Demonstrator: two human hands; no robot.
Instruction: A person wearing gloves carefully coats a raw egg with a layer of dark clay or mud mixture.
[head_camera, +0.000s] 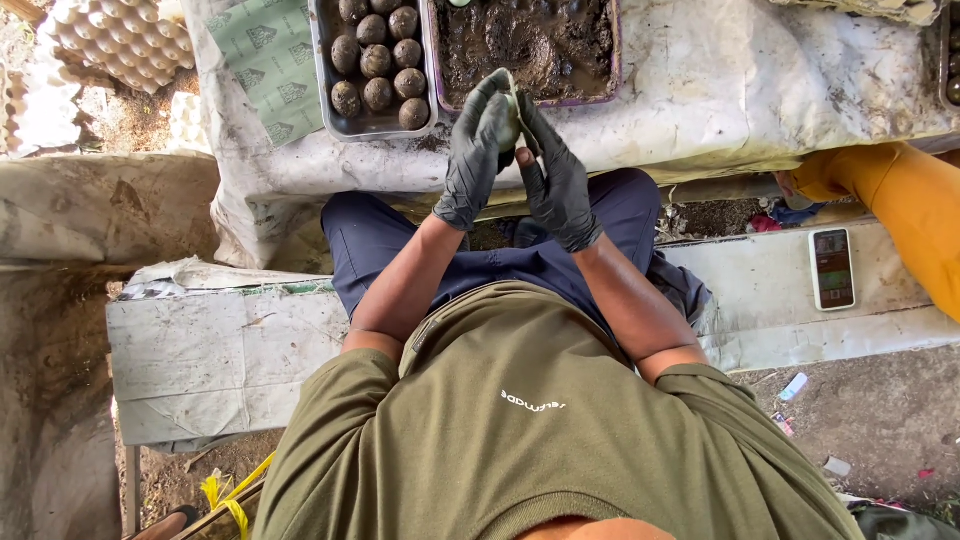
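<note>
Both my hands wear black gloves and meet in front of me, over my lap. My left hand (474, 150) and my right hand (553, 175) press together around a pale egg (509, 125), which shows only as a thin pale edge between the palms. Just beyond them stands a purple-rimmed tub of dark mud (527, 42). To its left a grey metal tray (325, 85) holds several mud-coated eggs (377, 62) in rows.
The trays rest on a low table covered in stained white sacking (720, 80). I sit on a white-covered bench (200, 350). A phone (831, 268) lies on the bench at right, near another person's orange sleeve (905, 215). Cardboard egg trays (120, 40) lie at upper left.
</note>
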